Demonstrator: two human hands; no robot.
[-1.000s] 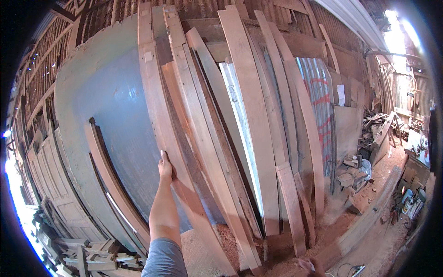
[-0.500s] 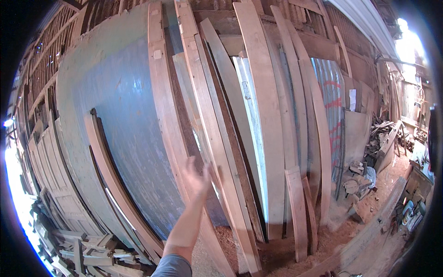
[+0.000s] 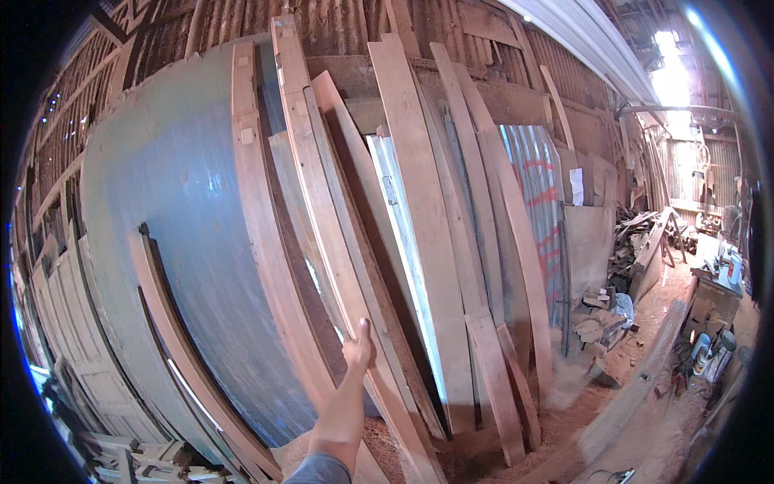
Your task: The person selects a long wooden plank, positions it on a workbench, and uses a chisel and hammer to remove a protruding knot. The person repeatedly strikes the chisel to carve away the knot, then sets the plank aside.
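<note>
My left hand (image 3: 359, 348) reaches forward from the lower edge and is closed round a long, narrow wooden plank (image 3: 322, 210). The thumb points up along the plank's face, while the fingers wrap its left edge. This plank leans steeply against the wall among others, its foot near the sawdust-covered ground. Just left of it stands another long plank (image 3: 262, 226), in front of a large blue-grey panel (image 3: 189, 194). On its right lean a darker board (image 3: 367, 173) and a wide pale board (image 3: 415, 185). My right hand is out of view.
Short boards (image 3: 493, 387) lean low at the right. Scrap wood (image 3: 153, 460) is heaped at the lower left. A long beam (image 3: 637, 395) lies on the ground at the right, near bottles and cans (image 3: 709, 355). Corrugated sheets (image 3: 532, 185) stand behind the boards.
My left hand, open and raised before the planks half a second ago, has closed round the narrow plank. The view has shifted slightly right and upward.
</note>
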